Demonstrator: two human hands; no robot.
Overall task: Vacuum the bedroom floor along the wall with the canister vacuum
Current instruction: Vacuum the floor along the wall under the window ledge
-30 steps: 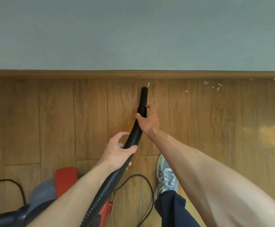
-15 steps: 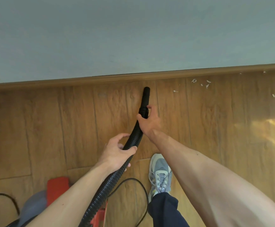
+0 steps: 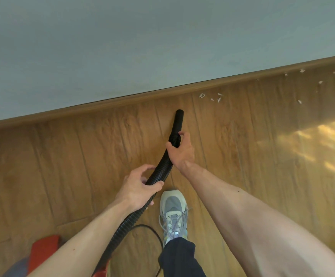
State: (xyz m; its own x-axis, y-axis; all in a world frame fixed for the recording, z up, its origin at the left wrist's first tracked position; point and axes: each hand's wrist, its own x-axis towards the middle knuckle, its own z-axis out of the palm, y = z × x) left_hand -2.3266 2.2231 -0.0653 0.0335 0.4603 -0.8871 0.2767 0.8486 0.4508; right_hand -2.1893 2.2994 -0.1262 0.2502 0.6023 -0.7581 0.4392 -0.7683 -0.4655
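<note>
Black ribbed hose [image 3: 160, 172] runs through both my hands: my right grip [image 3: 182, 150] is curled round it just behind the smooth nozzle [image 3: 178, 120], and my left grip [image 3: 136, 188] is wrapped round it further back. The nozzle tip is down at the wooden floor [image 3: 62, 166] near the baseboard [image 3: 122, 100], with white scraps [image 3: 202, 95] lying apart to its right. What looks like the red canister [image 3: 42, 250] sits lower left, mostly cut off.

surfaces: wood-grain floor [image 3: 102, 156], matt painted wall [image 3: 122, 47].
hose [image 3: 160, 172] ribbed black plastic, nozzle [image 3: 178, 120] smooth and matt; floor has a glossy patch at its right edge; shoe [image 3: 173, 212] mesh cloth, laced.
</note>
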